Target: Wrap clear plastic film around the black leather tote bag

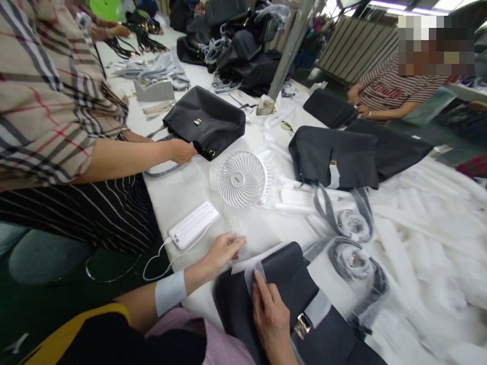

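Red lettering (pixel 386 92) on the striped shirt (pixel 404 87) is unreadable.

Near black bag (pixel 285 268) cut by bottom edge, partly hidden under right hand (pixel 271 312); plaid shirt (pixel 41 91) cut at left.

The nearest bag (pixel 287 268) is black, and its clasp (pixel 303 326) is gold. The fan (pixel 243 195) and tabletop (pixel 178 195) are white. One person's shirt (pixel 41 101) is tan with black, white and red checks; their black trousers (pixel 106 213) have pale stripes.
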`<state>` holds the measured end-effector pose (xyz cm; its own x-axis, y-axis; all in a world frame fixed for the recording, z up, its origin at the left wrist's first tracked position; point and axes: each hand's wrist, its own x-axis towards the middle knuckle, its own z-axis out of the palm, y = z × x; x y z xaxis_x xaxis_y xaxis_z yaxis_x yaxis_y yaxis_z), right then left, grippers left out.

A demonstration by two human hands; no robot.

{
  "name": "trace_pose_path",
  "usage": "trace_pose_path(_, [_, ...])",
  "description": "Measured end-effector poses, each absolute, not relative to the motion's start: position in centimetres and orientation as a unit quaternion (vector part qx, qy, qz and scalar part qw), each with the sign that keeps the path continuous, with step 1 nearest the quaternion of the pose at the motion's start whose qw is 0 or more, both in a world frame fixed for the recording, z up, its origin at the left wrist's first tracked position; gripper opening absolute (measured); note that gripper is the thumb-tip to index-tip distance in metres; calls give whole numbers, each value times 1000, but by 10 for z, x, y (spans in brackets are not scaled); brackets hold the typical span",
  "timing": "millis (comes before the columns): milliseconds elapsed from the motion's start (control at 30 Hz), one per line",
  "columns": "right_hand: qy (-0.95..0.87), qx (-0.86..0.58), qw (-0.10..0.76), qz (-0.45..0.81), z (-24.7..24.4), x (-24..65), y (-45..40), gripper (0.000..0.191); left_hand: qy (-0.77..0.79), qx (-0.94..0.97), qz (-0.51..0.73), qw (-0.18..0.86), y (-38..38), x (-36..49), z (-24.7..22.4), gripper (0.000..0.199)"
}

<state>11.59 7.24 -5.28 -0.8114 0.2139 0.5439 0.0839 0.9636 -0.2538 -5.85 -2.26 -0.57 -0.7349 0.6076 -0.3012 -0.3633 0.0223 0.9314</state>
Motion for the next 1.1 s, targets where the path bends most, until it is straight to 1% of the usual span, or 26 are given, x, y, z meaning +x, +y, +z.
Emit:
trace_pose_path(100, [-943, -76, 305, 107, -53, 115, 74, 35, 619, 96, 709, 324, -22, -73, 2, 43])
trace_pose_path(233, [-942, -65, 319, 83, -53, 114, 77, 42, 635, 103, 712, 280, -31, -95, 12, 37])
trace_pose_path(333, [-947, -45, 313, 61, -54, 114, 79, 49, 636, 99, 712, 280, -33, -100, 14, 36])
trace_pose_path(433, [-947, -48, 311, 57, -55, 115, 79, 49, 640, 64, 715, 274, -24, -99, 12, 36])
trace_pose_path(500, [-945, -54, 314, 70, -54, 114, 79, 48, 646, 42, 722, 245, -19, -98, 11, 32])
trace_pose_path(600, [-941, -53, 324, 85, -54, 114, 77, 47, 648, 33, 743, 168, -17, -97, 9, 22])
trace_pose_path(700, [-938, -55, 332, 85, -55, 113, 76, 47, 646, 40, 754, 112, -22, -97, 4, 21])
trace_pose_path(767, [-938, -60, 331, 85, -55, 113, 76, 46, 648, 44, 754, 99, -25, -101, -1, 22])
trace_pose_path(900, [-937, -67, 333, 83, -55, 113, 75, 44, 660, 49, 747, 67, -26, -119, -4, 30])
trace_pose_path(1000, [-938, -64, 334, 75, -54, 114, 75, 45, 669, 60, 740, 26, -27, -137, 2, 34])
trace_pose_path(1100, [-942, -56, 327, 59, -54, 114, 76, 45, 675, 80, 733, 13, -32, -152, 14, 38])
